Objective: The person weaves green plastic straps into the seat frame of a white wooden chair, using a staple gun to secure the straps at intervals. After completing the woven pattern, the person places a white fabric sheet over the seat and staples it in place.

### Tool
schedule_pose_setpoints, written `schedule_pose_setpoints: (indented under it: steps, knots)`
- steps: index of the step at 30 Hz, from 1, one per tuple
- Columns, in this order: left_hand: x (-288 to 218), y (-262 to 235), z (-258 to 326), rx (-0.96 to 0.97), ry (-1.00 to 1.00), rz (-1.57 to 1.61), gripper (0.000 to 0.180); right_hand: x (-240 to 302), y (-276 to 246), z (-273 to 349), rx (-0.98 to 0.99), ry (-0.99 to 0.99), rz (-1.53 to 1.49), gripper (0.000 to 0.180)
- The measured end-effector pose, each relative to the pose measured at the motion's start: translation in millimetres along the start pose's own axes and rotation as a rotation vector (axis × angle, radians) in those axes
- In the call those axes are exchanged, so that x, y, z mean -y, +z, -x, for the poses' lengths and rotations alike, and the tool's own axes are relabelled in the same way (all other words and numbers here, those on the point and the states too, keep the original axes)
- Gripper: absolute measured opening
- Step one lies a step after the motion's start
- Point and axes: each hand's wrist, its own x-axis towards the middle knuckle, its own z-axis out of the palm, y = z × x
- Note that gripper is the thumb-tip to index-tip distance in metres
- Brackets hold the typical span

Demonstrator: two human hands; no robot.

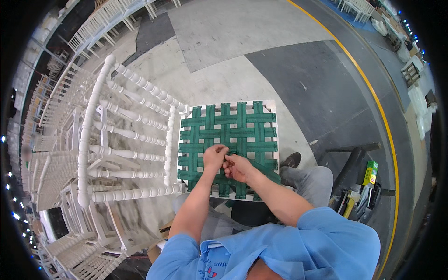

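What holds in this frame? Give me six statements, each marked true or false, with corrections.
1. The left hand and right hand are close together at the woven webbing. True.
2. The turned-spindle backrest stands right of the webbing. False: it stands left.
3. The webbing is red. False: it is green.
4. A yellow floor line runs right of the webbing. True.
5. The blue sleeves cover the forearms. False: the forearms are bare.
6. A green-and-yellow box lies right of the gray-trousered knee. True.

Webbing – woven cloth; chair – smooth paint
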Motion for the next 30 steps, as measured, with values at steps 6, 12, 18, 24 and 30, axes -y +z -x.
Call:
schedule_pose_setpoints:
  steps: [6, 12, 18, 24, 30]
  knots:
    - [-5, -30, -57, 0.202, -0.107, -0.705, 0.024, 2, 22, -57, -0.014, 0.108, -0.540, 0.042]
    - [-8, -38, -94, 0.691, -0.588, -0.533, 0.023, -2, 18, -63, 0.054, 0.184, -0.593, 0.052]
    - [-40, 5, -77, 0.394, -0.261, -0.399, 0.024, 30, 3, -29, -0.088, 0.018, -0.475, 0.042]
    - [1, -144, -74, -0.374, 0.063, -0.033, 0.034, -3, -48, 77, -0.073, -0.239, 0.669, 0.042]
    - [-79, -160, -44, 0.047, 0.131, 0.399, 0.026, 57, -49, 108, -0.180, -0.700, 1.083, 0.024]
